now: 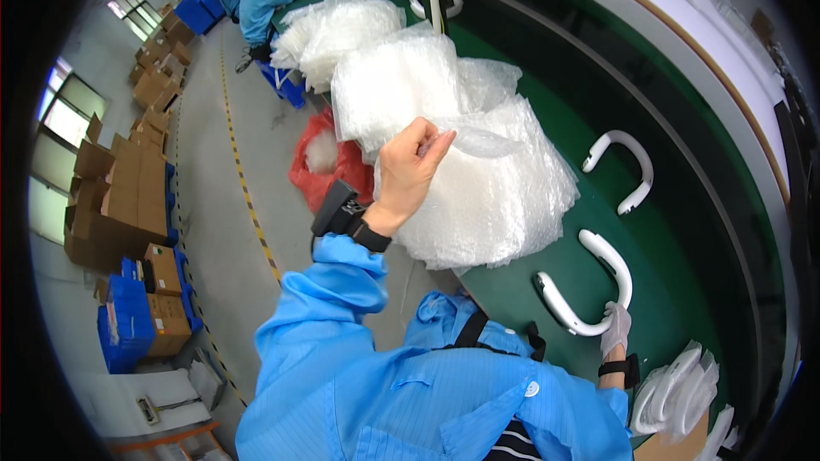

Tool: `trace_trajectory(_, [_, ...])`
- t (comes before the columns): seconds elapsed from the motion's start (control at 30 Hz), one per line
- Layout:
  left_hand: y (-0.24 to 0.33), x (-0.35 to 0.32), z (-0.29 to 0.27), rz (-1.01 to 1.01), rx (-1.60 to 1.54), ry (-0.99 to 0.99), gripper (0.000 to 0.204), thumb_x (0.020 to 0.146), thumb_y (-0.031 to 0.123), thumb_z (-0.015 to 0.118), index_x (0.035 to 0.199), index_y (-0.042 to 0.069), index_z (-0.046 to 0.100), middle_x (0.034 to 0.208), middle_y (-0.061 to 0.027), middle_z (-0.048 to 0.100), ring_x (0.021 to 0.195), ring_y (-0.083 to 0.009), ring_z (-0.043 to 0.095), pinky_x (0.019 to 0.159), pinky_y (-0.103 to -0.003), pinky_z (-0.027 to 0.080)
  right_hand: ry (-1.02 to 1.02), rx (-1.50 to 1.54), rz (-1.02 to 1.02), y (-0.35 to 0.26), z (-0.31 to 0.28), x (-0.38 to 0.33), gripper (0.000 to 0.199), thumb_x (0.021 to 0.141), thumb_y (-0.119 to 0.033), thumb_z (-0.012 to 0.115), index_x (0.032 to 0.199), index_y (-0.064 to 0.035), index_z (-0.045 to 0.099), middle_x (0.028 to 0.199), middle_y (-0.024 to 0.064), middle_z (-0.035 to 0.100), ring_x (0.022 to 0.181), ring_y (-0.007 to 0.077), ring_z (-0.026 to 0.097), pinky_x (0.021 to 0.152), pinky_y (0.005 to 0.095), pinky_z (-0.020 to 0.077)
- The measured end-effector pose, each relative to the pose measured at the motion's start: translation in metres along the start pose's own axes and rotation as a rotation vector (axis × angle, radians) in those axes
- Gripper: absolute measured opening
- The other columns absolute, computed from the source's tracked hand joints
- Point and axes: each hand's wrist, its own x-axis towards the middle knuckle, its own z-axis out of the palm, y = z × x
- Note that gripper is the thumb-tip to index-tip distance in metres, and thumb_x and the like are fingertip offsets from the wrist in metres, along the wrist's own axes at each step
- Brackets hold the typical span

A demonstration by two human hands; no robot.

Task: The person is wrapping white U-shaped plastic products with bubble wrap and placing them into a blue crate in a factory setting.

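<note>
The green worktop (683, 248) curves across the right side, its far edge bent by the lens. A big heap of bubble-wrap bags (461, 137) lies on its left rim, partly hiding a red bag (329, 166) on the floor behind. 2 white curved bands lie near the heap: 1 free band (628, 166), 1 nearer band (589, 290). The left hand (406, 175) pinches a single bag's edge (478, 141) in a clenched grip. The gloved right hand (615, 329) grasps the nearer band's end; its fingers are hard to make out.
</note>
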Motion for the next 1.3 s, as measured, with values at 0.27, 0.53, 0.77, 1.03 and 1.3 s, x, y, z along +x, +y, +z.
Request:
trace_trajectory(0.27, [-0.042, -0.04, 0.081, 0.743, 0.266, -0.371, 0.016, 0.075, 0.016, 0.06, 0.087, 0.009, 0.052, 0.073, -0.0058, 0.05, 0.065, -0.0211, 0.053, 0.055, -0.034, 0.043, -0.324, 0.574, 0.035, -0.022, -0.005, -0.031, 0.012, 0.084, -0.016, 0.047, 0.091, -0.0069, 0.043, 0.078, 0.0043, 0.046, 0.064, 0.0147, 0.048, 0.058, 0.0264, 0.0426])
trace_trajectory(0.53, [-0.033, -0.068, 0.056, 0.48, 0.424, -0.209, 0.008, 0.065, 0.005, 0.056, 0.071, 0.005, 0.052, 0.073, -0.0077, 0.046, 0.07, -0.0236, 0.05, 0.06, -0.034, 0.045, -0.53, 0.708, -0.201, -0.064, -0.022, -0.075, 0.034, 0.081, -0.018, 0.049, 0.111, -0.0038, 0.041, 0.093, 0.009, 0.049, 0.081, 0.0177, 0.054, 0.073, 0.0292, 0.0503])
trace_trajectory(0.77, [-0.033, -0.028, 0.04, 0.383, 0.538, -0.112, 0.006, 0.071, 0.009, 0.06, 0.07, 0.007, 0.055, 0.073, -0.0063, 0.051, 0.072, -0.0238, 0.053, 0.056, -0.035, 0.045, -0.82, 0.953, -0.16, -0.131, 0.051, -0.082, 0.058, 0.079, -0.014, 0.06, 0.129, 0.0016, 0.036, 0.112, 0.0186, 0.055, 0.096, 0.0259, 0.06, 0.084, 0.0367, 0.0529])
trace_trajectory(1.03, [-0.062, -0.031, 0.067, 0.092, 0.339, -0.441, 0.015, 0.076, 0.015, 0.062, 0.068, 0.005, 0.054, 0.066, -0.0099, 0.053, 0.068, -0.0284, 0.055, 0.057, -0.038, 0.042, -0.688, 0.87, 0.134, -0.114, 0.062, -0.068, 0.011, 0.082, -0.006, 0.052, 0.091, -0.0042, 0.047, 0.062, -0.0005, 0.038, 0.048, 0.0094, 0.038, 0.047, 0.0253, 0.0394])
trace_trajectory(1.3, [-0.046, -0.018, 0.052, -0.048, 0.317, -0.388, 0.021, 0.082, 0.018, 0.058, 0.069, 0.003, 0.051, 0.07, -0.0131, 0.056, 0.072, -0.0315, 0.055, 0.06, -0.04, 0.042, -0.766, 0.678, 0.196, -0.123, 0.071, -0.095, 0.013, 0.078, -0.007, 0.054, 0.089, -0.0039, 0.048, 0.061, -0.0009, 0.039, 0.046, 0.0092, 0.041, 0.044, 0.0237, 0.0401])
